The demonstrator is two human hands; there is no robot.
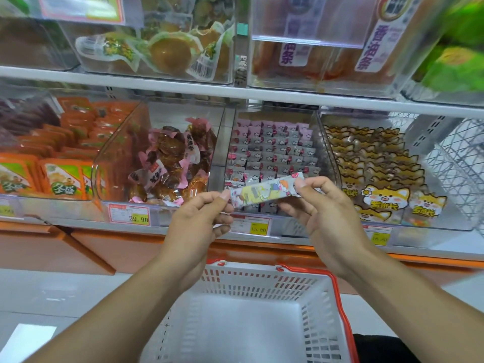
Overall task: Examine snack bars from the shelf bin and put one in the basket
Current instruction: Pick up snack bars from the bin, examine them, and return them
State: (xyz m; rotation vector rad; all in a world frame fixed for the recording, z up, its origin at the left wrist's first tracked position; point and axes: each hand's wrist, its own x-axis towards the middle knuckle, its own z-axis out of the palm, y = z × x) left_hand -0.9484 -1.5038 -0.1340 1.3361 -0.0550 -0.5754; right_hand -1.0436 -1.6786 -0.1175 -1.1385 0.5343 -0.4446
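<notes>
At the centre of the frame both hands hold one slim snack bar in a pale wrapper printed with cartoon figures, stretched between them and tilted so its right end sits higher. The left hand pinches the bar's left end between thumb and curled forefinger; the right hand pinches the right end the same way, thumb on top. The bar hangs in the air in front of the clear plastic shelf bin of small pink-and-grey wrapped bars, which sits in the middle of the frame on the lower shelf.

Directly below the hands, at the bottom centre, stands a white slotted plastic shopping basket with a red-orange rim; nothing shows inside it.

To the left of the bar bin is a clear bin of brown snacks in pink-edged wrappers, and further left a row of orange packets. To its right is a bin of yellow fox-faced packets. A yellow price tag sits under the bar bin; its digits look like 15.80, though blurred.
</notes>
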